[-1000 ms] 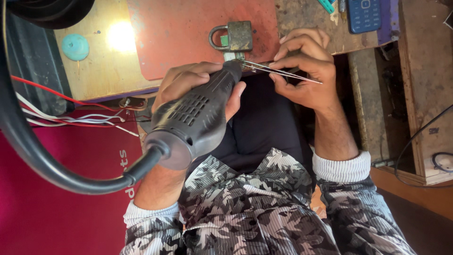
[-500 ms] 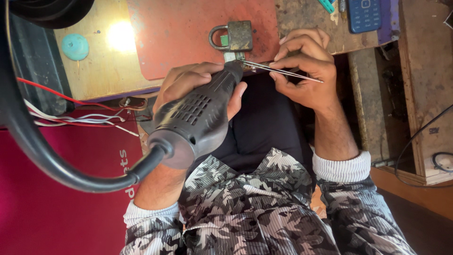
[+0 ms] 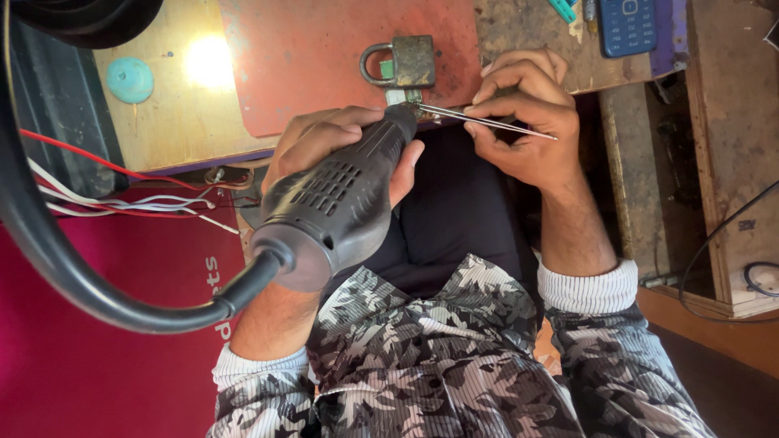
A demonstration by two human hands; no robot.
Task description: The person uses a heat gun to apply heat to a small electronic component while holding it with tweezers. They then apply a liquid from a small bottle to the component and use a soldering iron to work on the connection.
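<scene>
The left hand (image 3: 324, 154) is wrapped round the barrel of a dark grey rotary tool (image 3: 341, 203), fingers curled over the far side and the thumb pressed along the near side, so the tool lies in the fist with its narrow nose aimed to the far right. From its wide butt end one thick black cable (image 3: 73, 268) loops away to the left and up along the left edge of the view. The right hand (image 3: 527, 122) sits just right of the tool's nose, fingers bunched and pinching a pair of thin metal tweezers (image 3: 487, 122), which runs from the fingers leftward until its tips meet the tool's nose at a small green piece (image 3: 403, 96); whether the tips actually grip that piece is too small to tell. Both hands work at the near edge of the wooden bench (image 3: 162, 122), over the person's lap. Just beyond the nose lies one brass padlock (image 3: 403, 62), flat on a reddish mat (image 3: 308, 57) that covers the middle of the bench. Further left on the bare wood is one round teal cap (image 3: 130, 79). At the far right lies one blue keypad phone (image 3: 626, 26). Several red and white wires (image 3: 122, 199) trail near the left hand, above a magenta surface (image 3: 81, 365).
</scene>
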